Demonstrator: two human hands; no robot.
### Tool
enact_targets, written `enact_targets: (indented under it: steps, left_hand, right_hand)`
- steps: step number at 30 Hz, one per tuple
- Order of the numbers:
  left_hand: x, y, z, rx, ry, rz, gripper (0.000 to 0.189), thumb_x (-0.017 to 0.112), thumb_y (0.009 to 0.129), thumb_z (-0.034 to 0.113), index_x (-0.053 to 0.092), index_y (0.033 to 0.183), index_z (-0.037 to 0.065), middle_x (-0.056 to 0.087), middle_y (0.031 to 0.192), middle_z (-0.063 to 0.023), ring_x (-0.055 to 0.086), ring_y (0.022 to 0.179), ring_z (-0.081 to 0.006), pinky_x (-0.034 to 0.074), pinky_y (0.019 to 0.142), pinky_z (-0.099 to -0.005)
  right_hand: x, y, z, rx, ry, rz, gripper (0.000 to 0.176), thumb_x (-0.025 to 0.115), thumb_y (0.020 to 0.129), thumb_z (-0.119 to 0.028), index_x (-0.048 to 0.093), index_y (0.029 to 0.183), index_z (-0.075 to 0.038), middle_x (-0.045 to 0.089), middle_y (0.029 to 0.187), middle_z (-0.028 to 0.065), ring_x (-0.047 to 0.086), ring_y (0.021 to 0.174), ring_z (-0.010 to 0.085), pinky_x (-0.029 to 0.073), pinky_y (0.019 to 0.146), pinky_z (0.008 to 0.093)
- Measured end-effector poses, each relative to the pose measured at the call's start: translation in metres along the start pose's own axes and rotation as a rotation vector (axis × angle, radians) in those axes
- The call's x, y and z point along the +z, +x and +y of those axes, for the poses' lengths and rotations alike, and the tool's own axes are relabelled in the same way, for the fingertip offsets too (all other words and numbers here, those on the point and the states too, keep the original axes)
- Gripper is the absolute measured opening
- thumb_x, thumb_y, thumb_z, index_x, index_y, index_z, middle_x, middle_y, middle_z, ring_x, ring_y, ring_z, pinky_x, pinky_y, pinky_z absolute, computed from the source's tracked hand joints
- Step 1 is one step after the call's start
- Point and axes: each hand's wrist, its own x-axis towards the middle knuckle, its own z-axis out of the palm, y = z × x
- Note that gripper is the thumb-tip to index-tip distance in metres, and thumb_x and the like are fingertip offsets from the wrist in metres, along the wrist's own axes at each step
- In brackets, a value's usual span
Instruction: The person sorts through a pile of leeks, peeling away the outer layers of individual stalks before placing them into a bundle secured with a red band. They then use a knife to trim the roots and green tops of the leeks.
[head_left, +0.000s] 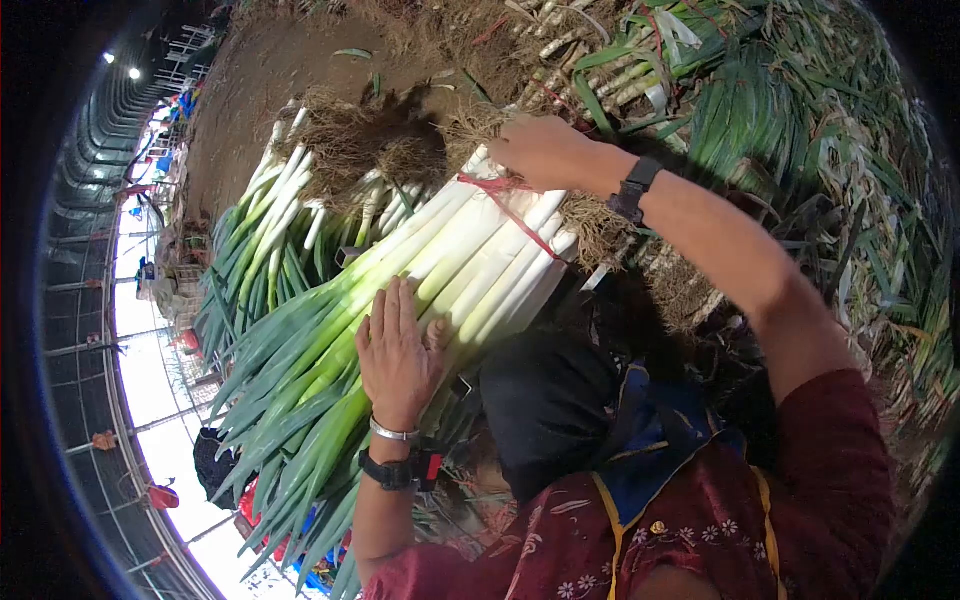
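Note:
A thick bundle of leeks (470, 260), white stalks running into green leaves, lies across my lap, tied near the root end with a red string (500, 190). My left hand (398, 350) lies flat on the stalks with its fingers stretched out; that wrist wears a black watch and a silver bangle. My right hand (545, 150) curls over the root end of the bundle beside the red string. A black watch is on that wrist too. I wear a dark red flowered jacket and a blue apron (650, 430).
A second bundle of leeks (270, 230) with hairy roots lies behind on bare brown soil (270, 80). More leeks and loose green leaves (780, 130) are heaped on the right. A greenhouse frame (90, 300) curves along the left. Something black (550, 400) sits under the bundle.

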Motion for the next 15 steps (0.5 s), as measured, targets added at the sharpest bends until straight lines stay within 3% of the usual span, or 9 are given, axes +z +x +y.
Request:
enact_targets:
  steps: [5,8,9,12,14,15]
  left_hand:
    - [-0.003,-0.003,0.001,0.004,-0.052,0.009,0.055,0.048,0.096,0.038,0.041,0.142,0.008,0.046,0.144,-0.0123,0.042,0.133,-0.0291,0.033,0.105,-0.0427]
    - [0.002,-0.003,0.000,0.014,-0.053,0.037,0.055,0.051,0.095,0.038,0.042,0.141,0.008,0.048,0.142,-0.0125,0.044,0.131,-0.0289,0.035,0.103,-0.0427]
    - [0.001,-0.004,0.000,0.011,-0.048,0.038,0.055,0.051,0.095,0.038,0.042,0.141,0.008,0.048,0.142,-0.0124,0.045,0.130,-0.0289,0.036,0.102,-0.0428]
    - [0.007,-0.006,0.000,0.020,-0.005,0.085,0.055,0.054,0.093,0.038,0.045,0.138,0.008,0.051,0.138,-0.0114,0.049,0.125,-0.0285,0.038,0.099,-0.0436]
    - [0.002,-0.006,0.000,0.022,-0.034,0.077,0.054,0.056,0.091,0.038,0.048,0.135,0.008,0.053,0.133,-0.0105,0.051,0.121,-0.0281,0.040,0.096,-0.0443]
    - [-0.002,-0.003,0.004,0.002,-0.078,0.049,0.053,0.056,0.090,0.039,0.049,0.133,0.008,0.055,0.130,-0.0101,0.052,0.119,-0.0280,0.041,0.094,-0.0447]
  right_hand:
    - [0.012,-0.010,-0.005,0.424,0.231,0.170,0.018,0.064,0.080,-0.012,0.061,0.098,-0.008,0.060,0.100,0.0140,0.062,0.095,0.0355,0.051,0.077,0.0472]
    - [0.020,-0.019,0.000,0.492,0.295,0.235,0.018,0.064,0.081,-0.010,0.062,0.099,-0.013,0.059,0.097,0.0093,0.061,0.092,0.0328,0.051,0.075,0.0447]
    - [0.032,-0.023,0.011,0.493,0.302,0.345,0.017,0.062,0.082,-0.011,0.064,0.099,-0.014,0.061,0.101,0.0101,0.061,0.092,0.0349,0.049,0.076,0.0470]
    - [0.028,-0.054,0.044,0.823,0.199,0.345,0.023,0.059,0.084,-0.009,0.064,0.105,-0.012,0.063,0.101,0.0157,0.061,0.098,0.0368,0.050,0.081,0.0469]
    - [0.030,-0.083,0.075,0.963,-0.026,0.272,0.023,0.059,0.084,-0.009,0.066,0.105,-0.010,0.064,0.103,0.0162,0.062,0.098,0.0357,0.050,0.082,0.0472]
    - [0.007,-0.096,0.062,0.960,-0.059,0.417,0.025,0.058,0.085,-0.010,0.066,0.108,-0.006,0.064,0.106,0.0165,0.061,0.100,0.0353,0.050,0.084,0.0481]
